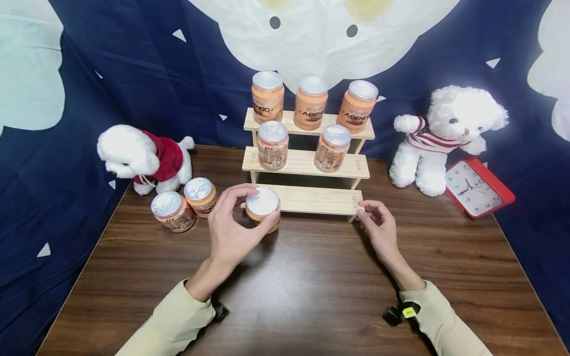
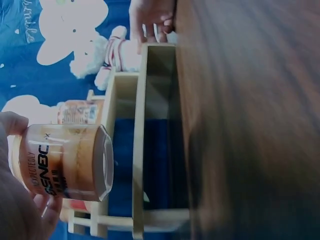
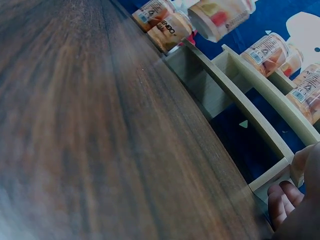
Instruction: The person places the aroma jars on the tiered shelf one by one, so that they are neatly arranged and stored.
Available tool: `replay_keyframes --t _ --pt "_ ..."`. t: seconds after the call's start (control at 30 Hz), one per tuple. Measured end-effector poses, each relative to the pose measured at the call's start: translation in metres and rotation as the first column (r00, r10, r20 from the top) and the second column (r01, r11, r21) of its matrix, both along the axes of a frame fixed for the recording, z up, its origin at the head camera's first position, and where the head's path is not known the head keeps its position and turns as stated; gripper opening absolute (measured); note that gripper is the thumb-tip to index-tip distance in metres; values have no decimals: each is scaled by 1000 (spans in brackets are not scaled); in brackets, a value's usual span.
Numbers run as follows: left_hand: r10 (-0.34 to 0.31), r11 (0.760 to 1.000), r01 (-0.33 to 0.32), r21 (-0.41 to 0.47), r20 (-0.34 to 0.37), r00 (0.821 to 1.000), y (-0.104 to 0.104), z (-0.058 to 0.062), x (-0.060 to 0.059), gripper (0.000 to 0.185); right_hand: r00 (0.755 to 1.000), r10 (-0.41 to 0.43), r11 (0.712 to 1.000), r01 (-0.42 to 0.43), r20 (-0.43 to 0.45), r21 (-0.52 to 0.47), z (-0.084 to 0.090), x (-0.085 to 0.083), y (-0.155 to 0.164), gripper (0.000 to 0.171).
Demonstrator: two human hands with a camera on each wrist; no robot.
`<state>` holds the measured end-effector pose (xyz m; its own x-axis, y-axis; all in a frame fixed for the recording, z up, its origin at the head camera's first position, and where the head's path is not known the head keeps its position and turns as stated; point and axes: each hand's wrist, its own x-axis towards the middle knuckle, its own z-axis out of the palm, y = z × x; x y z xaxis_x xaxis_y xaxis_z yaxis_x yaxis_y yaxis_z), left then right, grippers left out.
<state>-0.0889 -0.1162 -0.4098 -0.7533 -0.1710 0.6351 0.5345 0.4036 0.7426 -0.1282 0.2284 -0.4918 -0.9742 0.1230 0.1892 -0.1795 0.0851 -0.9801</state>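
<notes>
My left hand [image 1: 236, 222] holds a jar [image 1: 262, 203] with a silver lid and orange contents, thumb on one side and fingers on the other. In the left wrist view this jar [image 2: 65, 160] is in front of the wooden step rack [image 1: 318, 199], apart from its boards, near the left end of the lowest step. My right hand [image 1: 379, 228] is at the right end of that step, its thumb and curled fingers [image 3: 285, 197] gripping the board's end. Three jars [image 1: 311, 104] stand on the top step and two jars [image 1: 273, 146] on the middle one.
Two more jars [image 1: 173, 211] stand on the table [image 1: 311, 296] left of the rack. Behind them sits a white toy dog [image 1: 166, 155] in red. At the right are a white teddy bear [image 1: 429, 143] and a red clock [image 1: 478, 188]. A blue patterned cloth [image 1: 133, 59] hangs behind.
</notes>
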Motion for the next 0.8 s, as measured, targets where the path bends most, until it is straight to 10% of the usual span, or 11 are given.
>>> replay_keyframes --t 0.8 --pt "-126 992 127 -20 59 990 78 -4 -36 52 1000 15 1000 -15 -10 -19 -1 0 0 22"
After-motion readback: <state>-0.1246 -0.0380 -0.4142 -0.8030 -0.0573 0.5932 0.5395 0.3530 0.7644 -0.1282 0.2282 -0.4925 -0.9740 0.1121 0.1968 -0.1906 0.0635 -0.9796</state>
